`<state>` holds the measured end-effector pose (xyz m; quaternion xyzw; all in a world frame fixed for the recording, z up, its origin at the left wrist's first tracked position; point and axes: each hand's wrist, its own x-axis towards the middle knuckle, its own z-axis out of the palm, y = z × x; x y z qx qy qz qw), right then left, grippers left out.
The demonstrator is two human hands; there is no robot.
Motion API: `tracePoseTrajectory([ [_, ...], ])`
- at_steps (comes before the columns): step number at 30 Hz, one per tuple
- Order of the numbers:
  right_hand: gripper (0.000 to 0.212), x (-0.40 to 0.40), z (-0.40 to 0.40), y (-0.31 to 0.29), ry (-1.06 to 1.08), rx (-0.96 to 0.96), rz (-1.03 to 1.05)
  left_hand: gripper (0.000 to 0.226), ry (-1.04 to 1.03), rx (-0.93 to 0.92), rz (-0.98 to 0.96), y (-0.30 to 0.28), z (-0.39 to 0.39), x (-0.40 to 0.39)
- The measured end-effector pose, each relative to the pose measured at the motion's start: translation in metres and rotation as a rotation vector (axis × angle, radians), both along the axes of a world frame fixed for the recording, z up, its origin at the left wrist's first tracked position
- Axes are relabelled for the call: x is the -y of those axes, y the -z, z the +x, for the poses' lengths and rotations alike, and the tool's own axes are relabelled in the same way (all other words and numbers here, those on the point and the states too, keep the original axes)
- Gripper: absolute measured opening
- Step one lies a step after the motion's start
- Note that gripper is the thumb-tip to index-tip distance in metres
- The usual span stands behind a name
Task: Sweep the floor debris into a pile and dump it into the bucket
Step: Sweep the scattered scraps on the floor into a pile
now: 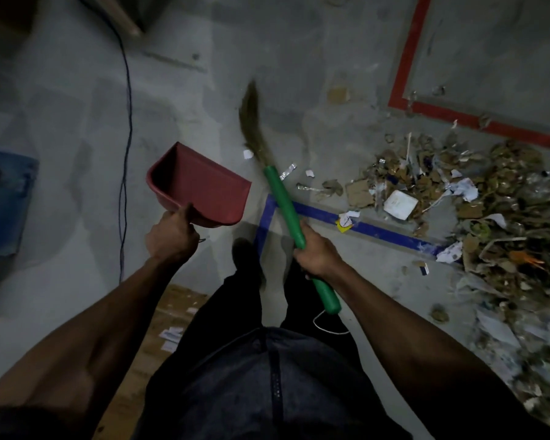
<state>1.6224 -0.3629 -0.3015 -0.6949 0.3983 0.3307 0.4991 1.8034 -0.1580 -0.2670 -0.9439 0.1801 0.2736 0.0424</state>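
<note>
Left hand [172,231] grips red plastic dustpan [204,188], frame centre, empty, raised ready. Right hand [315,250] clenches green-handled grass broom [286,208], bristles upward. Mixed paper-and-cardboard debris pile [489,198] right; bucket unseen.

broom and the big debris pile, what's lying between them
In the head view, scattered scraps on bare floor between broom and pile: paper bits, a foil strip, with blue tape below.
</note>
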Motion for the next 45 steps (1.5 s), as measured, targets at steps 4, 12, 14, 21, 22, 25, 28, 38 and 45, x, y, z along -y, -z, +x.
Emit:
tracePoseTrajectory([
  [4,0.044,-0.019,0.019,0.015,0.097,-0.029,0.128,0.038,-0.016,-0.014,0.007,0.002,-0.004,-0.007],
  [12,0.019,0.002,-0.001,0.045,0.680,-0.143,0.203,0.036,-0.026,-0.048,-0.001,0.008,-0.012,0.004],
  [14,0.017,0.020,-0.013,0.046,0.824,-0.158,0.193,0.036,-0.010,-0.058,-0.018,0.008,-0.013,0.008],
  [21,0.015,0.072,-0.051,0.019,1.155,-0.082,0.133,0.034,0.045,-0.034,-0.095,-0.001,-0.020,0.025],
  [22,0.016,0.075,-0.057,0.013,1.183,-0.057,0.115,0.033,0.053,-0.030,-0.103,-0.002,-0.021,0.028],
  [25,0.036,0.068,-0.076,-0.005,1.182,0.011,0.058,0.033,0.071,-0.033,-0.109,-0.005,-0.025,0.037],
  [28,0.064,0.044,-0.092,-0.020,1.078,0.056,0.021,0.035,0.101,-0.034,-0.106,-0.007,-0.032,0.048],
  [38,0.060,-0.003,-0.127,-0.017,0.759,-0.115,0.287,0.042,0.227,-0.035,-0.091,-0.008,-0.056,0.073],
  [45,0.019,0.058,-0.172,0.008,0.943,-0.193,0.180,0.036,0.296,-0.034,-0.076,0.001,-0.064,0.086],
])
